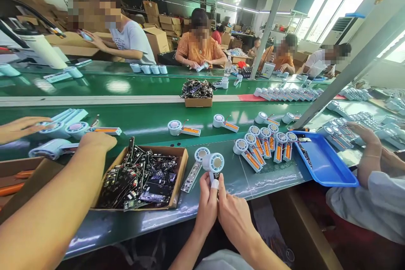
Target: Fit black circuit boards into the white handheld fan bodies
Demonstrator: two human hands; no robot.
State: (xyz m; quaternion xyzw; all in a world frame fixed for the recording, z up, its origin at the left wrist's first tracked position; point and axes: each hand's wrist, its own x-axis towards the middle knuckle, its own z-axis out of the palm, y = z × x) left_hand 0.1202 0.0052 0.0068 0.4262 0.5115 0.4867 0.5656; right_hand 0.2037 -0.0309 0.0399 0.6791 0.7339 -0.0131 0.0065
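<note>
Low in the middle of the head view, a light-blue handheld fan (217, 162) stands roughly upright between my two hands, its round head on top. My left hand (207, 198) is closed around the handle from the left, with a white cover on one fingertip. Fingers of my right hand (232, 209) press on the handle from the right; a dark part shows at the handle just above them, and the rest is hidden. Just behind lies another fan (191, 173) with a circuit board along its handle. To the left is a cardboard box (185, 168) heaped with black circuit boards (142, 177).
Several fans with orange cells (264, 141) lie to the right, beside a blue tray (335, 168). A co-worker's arm (63, 194) reaches in from the left; another person's hand (365, 135) is at the right. A diagonal metal post (341, 80) crosses the right side. A smaller box (198, 102) stands farther back.
</note>
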